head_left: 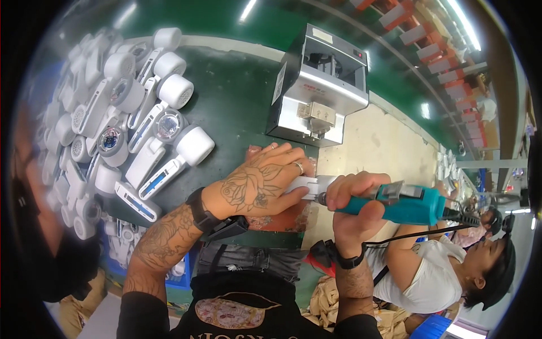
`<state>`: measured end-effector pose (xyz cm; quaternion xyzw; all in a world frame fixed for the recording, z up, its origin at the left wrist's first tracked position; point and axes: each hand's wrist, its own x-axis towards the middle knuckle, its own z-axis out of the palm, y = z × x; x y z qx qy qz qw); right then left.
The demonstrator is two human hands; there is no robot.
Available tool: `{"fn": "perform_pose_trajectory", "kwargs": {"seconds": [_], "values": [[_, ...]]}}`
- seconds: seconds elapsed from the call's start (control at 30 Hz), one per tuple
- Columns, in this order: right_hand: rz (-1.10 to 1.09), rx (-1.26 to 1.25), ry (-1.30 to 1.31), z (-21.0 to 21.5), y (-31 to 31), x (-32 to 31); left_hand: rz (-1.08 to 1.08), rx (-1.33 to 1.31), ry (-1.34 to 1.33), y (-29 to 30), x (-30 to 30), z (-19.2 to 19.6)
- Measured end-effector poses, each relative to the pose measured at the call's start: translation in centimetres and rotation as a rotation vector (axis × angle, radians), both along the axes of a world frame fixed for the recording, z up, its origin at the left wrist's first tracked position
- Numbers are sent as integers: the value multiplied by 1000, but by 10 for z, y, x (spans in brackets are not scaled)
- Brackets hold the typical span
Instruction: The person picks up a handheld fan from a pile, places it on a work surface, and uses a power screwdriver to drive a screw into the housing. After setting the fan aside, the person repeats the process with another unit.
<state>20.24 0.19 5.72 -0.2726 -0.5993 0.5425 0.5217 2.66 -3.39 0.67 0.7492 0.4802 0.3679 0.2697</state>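
At the frame's centre, the left hand (257, 183), fingers partly curled, holds a white part (310, 185); the right hand (358, 200), fingers wrapped, grips a teal driver (418, 205) pointed at it. Leftward, white devices (195, 146) crowd the tabletop (231, 90); upper centre stands a boxy machine (329, 85).

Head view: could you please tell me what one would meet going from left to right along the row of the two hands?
Heap of white devices → left hand → white part → right hand → body of the teal power tool.
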Motion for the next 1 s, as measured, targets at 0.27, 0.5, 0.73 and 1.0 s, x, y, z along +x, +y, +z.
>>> {"fn": "perform_pose_trajectory", "kwargs": {"seconds": [0.27, 0.5, 0.73, 1.0], "values": [[39, 14, 108, 1, 4, 1, -44, 37, 62, 9, -4, 15], [69, -153, 96, 4, 0, 13, -76, 47, 127, -2, 2, 8], [-416, 248, 473, 52, 62, 46, -75, 101, 302, -27, 33, 37], [-579, 77, 339, -18, 105, 61, 674, -179, -759, -102, -59, 61]]}}
